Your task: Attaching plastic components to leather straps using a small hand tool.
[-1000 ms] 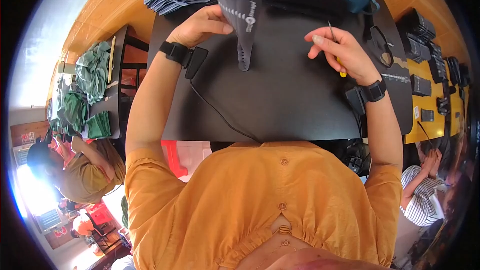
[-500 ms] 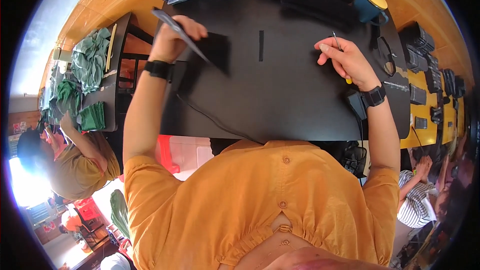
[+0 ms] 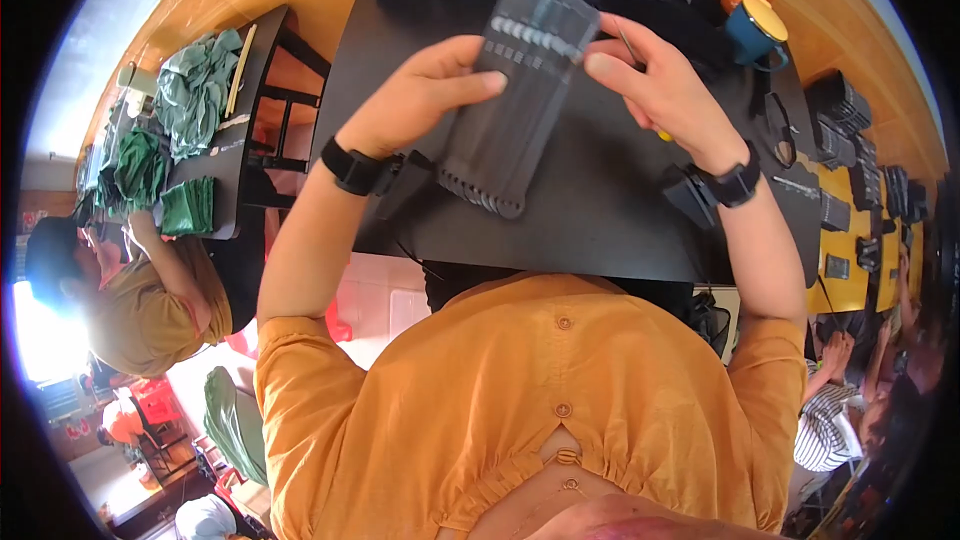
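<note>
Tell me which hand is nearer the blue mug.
Right. In the picture, the right hand is left of and below the blue mug; the left hand is much farther left, at the left edge of the dark stack.

12 o'clock: smooth black tabletop (image 3: pixel 600 215) is showing a soft sheen; stacked dark-grey flat strips (image 3: pixel 515 110) blurring, material unclear. 2 o'clock: teal cylindrical mug (image 3: pixel 745 41) looking smooth. 10 o'clock: heaped green cloth (image 3: pixel 195 90) wrinkling, looking matt. 6 o'clock: orange button-front cloth shirt (image 3: pixel 470 370) creasing, matt.

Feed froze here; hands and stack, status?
Left hand gripping fanned grey stack. Right hand at its upper right edge, yellow-ended tool in grip. Blue cup apart, far right.
</note>
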Tool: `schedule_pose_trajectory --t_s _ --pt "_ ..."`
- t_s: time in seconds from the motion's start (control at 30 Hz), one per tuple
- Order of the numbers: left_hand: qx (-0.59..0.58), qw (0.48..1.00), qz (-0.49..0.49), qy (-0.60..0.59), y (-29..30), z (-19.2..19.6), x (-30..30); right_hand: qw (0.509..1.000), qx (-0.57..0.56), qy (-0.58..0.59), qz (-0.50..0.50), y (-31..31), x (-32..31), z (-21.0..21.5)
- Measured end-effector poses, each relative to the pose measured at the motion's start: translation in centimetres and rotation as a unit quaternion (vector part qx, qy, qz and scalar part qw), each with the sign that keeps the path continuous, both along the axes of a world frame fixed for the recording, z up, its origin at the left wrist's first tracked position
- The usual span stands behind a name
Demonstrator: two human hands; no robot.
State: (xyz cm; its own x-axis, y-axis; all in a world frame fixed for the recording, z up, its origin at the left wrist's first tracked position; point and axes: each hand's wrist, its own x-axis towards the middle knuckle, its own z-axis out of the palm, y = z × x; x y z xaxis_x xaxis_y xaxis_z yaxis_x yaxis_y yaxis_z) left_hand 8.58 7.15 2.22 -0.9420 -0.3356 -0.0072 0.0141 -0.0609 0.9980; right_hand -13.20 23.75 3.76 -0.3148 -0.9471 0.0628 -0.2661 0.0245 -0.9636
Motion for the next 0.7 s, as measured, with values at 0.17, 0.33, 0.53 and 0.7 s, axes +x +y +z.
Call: schedule_pose_trajectory --t_s 0.17,0.33,0.53,0.7 --pt "-0.132 0.987 -0.007 -0.087 2.5 0.9 -2.7 0.998 0.013 0.06 0.005 -1.4 -1.6 0.2" --pt "-0.215 0.975 0.027 -0.047 1.0 -2.2 -3.3 0.986 -0.056 0.156 -0.031 -1.5 -1.6 -0.2" --pt "-0.14 0.976 -0.022 -0.168 1.6 0.5 -2.2 0.992 -0.092 0.082 -0.001 -1.4 -3.4 -1.2" --pt "0.211 0.977 0.034 0.016 1.3 -1.6 -0.4 0.986 -0.107 -0.096 -0.083 -1.3 -4.4 -1.5"
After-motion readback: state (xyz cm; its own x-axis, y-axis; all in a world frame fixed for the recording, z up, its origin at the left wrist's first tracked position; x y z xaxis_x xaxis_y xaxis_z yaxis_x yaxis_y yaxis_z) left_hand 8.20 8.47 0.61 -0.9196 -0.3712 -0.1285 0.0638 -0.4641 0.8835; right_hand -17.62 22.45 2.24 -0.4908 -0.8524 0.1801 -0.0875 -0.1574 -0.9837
